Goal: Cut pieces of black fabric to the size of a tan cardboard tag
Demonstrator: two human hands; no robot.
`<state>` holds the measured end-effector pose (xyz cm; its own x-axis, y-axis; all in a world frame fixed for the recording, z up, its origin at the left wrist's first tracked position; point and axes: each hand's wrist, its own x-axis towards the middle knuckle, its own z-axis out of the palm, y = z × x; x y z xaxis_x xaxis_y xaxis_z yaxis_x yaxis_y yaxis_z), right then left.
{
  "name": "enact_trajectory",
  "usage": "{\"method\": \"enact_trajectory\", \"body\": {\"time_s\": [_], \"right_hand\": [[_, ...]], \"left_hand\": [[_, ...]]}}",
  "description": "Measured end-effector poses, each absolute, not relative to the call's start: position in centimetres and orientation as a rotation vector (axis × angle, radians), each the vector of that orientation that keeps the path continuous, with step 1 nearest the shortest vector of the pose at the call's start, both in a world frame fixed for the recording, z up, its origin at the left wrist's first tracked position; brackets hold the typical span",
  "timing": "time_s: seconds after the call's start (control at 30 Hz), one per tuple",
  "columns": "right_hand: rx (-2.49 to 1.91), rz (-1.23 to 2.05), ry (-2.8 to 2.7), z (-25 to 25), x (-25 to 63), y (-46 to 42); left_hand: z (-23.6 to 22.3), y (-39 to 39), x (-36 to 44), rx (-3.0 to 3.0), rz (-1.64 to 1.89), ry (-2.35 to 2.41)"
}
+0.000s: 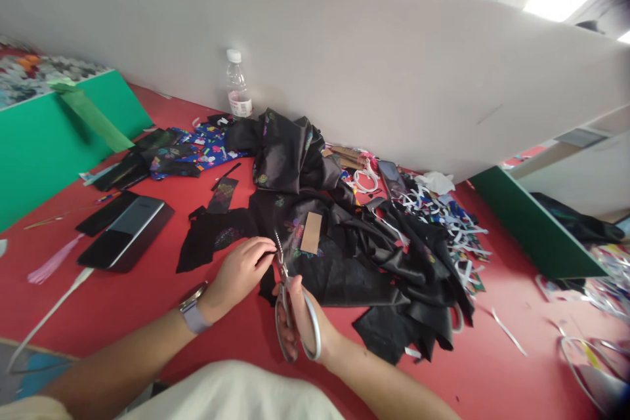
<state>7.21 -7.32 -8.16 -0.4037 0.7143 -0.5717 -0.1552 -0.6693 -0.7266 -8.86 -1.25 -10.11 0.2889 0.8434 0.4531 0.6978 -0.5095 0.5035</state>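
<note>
The person's two hands meet over the table [236, 344]; the right hand [301, 312] is wrapped round one pair of scissors [284, 270], fingers and thumb through the pale grey handles, blades pointing away from the body; the left hand [241, 270] is narrowly curled, thumb and fingers drawn close beside the blades, and whether it pinches a scrap one cannot tell; one wristwatch [193, 297] sits on the left wrist. The flower-printed black satin fabric [339, 282] lies rumpled just beyond the hands and to the right of the right hand; one brown cardboard rectangle [311, 233] rests on it. Left of the left hand lies one dark handheld device [126, 236] with one white cable [54, 310], one pink tassel [56, 261] beside it; farther beyond the hands stands one plastic bottle [238, 88], upright, with blue patterned fabric [212, 147] to its left; beyond the right hand, white strips [465, 234] lie heaped, too tangled to count.
</note>
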Motion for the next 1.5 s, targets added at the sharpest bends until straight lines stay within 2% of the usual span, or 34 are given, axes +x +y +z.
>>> {"method": "enact_trajectory", "body": {"time_s": [0.13,0.23,0.37,0.5,0.6,0.8,0.93,1.03,1.1,1.23,1.33,1.43,1.5], "right_hand": [[-1.303,2.168,-0.875,-7.2,7.7,-6.9],[-1.373,2.053,-1.339,-5.5,9.6,-6.0],[-1.485,1.395,-2.171,-1.5,13.7,-4.4],[-1.647,1.081,-2.584,1.9,17.5,-3.7],[-1.886,0.874,-2.594,2.4,19.3,-3.2],[-2.456,0.233,-2.286,-0.2,20.6,-0.2],[-2.594,0.177,-2.228,-1.0,21.1,0.7],[-2.615,-0.015,-2.181,-0.7,20.4,0.1],[-2.440,-0.078,-2.243,-0.9,19.0,-0.5],[-1.957,0.139,-2.415,-3.1,15.2,-1.1],[-1.771,0.197,-2.497,-5.5,13.2,-1.2],[-1.720,0.177,-2.516,-7.3,12.5,-1.2],[-1.714,0.164,-2.490,-7.9,12.6,-1.1]], "left_hand": [[-9.4,-1.0,-8.9,2.258,1.036,1.497],[-9.0,-0.8,-9.2,2.218,1.063,1.525],[-9.0,-0.7,-9.5,2.193,1.074,1.539],[-9.1,-0.6,-9.5,2.184,1.055,1.558],[-8.9,-0.6,-9.5,2.210,1.046,1.560],[-8.7,-0.4,-9.6,2.328,0.990,1.611],[-8.8,-0.2,-9.9,2.361,0.895,1.719],[-8.7,-0.3,-9.9,2.391,0.848,1.772],[-8.4,-0.7,-9.6,2.420,0.928,1.727],[-7.3,-2.4,-8.5,2.477,1.157,1.402],[-6.8,-3.7,-7.8,2.412,0.957,1.202],[-7.1,-3.9,-7.8,2.234,0.626,1.289],[-7.7,-3.3,-8.2,2.182,0.533,1.371]]}}
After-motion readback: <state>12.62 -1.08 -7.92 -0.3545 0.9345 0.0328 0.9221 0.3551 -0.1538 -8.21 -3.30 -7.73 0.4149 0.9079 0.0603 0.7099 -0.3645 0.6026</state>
